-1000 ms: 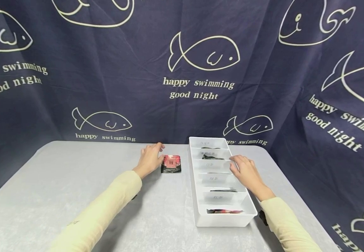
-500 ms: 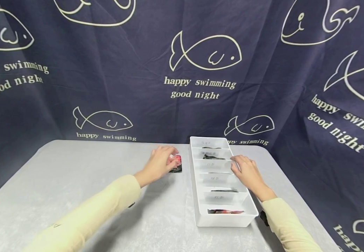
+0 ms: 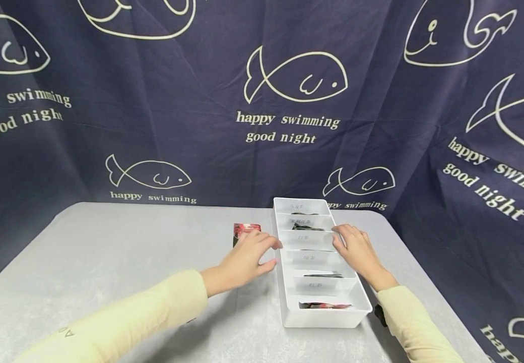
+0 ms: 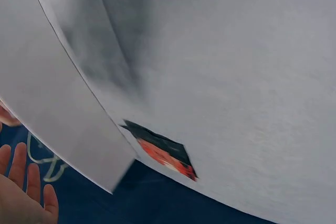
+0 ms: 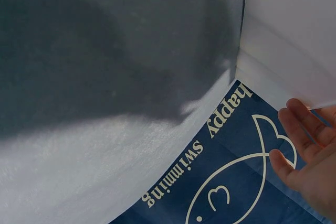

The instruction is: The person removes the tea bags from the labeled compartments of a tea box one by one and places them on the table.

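My left hand (image 3: pixel 246 258) hovers by the left wall of a white divided box (image 3: pixel 325 317), its fingers loosely bent and holding nothing. Behind it lies a red and black sachet (image 3: pixel 245 228), partly hidden in the head view. The left wrist view shows the whole sachet (image 4: pixel 163 150) flat on the table, apart from the hand. My right hand (image 3: pixel 357 252) is at the box's right rim, fingertips at the edge; in the right wrist view the fingers of the right hand (image 5: pixel 315 156) are slightly bent around no object.
Dividers split the box into several labelled compartments. Dark sachets (image 3: pixel 307 227) stand in a rear one, a thin dark packet (image 3: pixel 323 275) nearer the front, and a red and black sachet (image 3: pixel 325 305) in the front one. A blue fish-print curtain (image 3: pixel 216 126) hangs behind the grey table (image 3: pixel 108 262).
My left hand has passed over the sachet and moved right and nearer, to beside the box. The sachet is left on the table in about the same place. The right hand has stayed put.
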The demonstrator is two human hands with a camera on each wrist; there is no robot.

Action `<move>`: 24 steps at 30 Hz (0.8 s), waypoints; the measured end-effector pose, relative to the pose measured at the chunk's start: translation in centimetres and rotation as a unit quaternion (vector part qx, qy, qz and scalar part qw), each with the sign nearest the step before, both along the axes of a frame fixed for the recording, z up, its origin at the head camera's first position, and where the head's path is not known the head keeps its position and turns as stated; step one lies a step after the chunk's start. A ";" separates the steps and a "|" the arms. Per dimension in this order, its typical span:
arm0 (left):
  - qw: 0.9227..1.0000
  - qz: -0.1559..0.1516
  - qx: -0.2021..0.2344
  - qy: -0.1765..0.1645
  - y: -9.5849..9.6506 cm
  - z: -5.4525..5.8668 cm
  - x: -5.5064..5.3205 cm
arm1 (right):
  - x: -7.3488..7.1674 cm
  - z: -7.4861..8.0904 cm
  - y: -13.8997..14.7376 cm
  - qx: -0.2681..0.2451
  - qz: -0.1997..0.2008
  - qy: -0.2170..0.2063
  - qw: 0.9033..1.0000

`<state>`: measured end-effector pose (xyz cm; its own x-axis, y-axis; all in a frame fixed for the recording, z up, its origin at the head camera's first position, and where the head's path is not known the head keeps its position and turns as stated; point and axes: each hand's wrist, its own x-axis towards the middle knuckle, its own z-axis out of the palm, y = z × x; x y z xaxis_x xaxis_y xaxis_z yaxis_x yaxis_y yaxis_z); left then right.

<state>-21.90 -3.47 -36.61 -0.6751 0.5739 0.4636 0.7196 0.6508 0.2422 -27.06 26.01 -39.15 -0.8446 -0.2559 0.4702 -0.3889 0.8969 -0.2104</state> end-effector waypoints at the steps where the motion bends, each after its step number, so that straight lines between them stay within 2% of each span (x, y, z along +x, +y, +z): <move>1: 1.000 -0.004 -0.007 -0.001 0.2 0.1 0.3 | 0.0 0.0 0.0 0.000 0.000 0.000 1.000; 5: 0.999 -0.032 -0.031 -0.004 1.1 0.3 1.6 | 0.0 0.0 0.0 0.001 -0.001 -0.001 1.000; 12: 0.994 -0.091 -0.057 0.030 2.5 0.2 3.2 | 0.0 -0.1 0.0 -0.001 -0.001 -0.002 1.000; 17: 0.989 -0.119 -0.078 0.031 3.2 0.0 3.5 | 0.0 -0.1 -0.1 -0.003 -0.002 -0.002 1.000; 24: 0.982 -0.153 -0.101 0.036 3.8 -0.2 3.3 | 0.1 0.0 0.0 -0.005 0.001 0.002 1.000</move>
<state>-18.62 0.34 -36.84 -0.4264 0.8299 0.3596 0.8995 0.4310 0.0718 -27.00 26.00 -39.19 -0.8422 -0.2526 0.4763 -0.3916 0.8938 -0.2184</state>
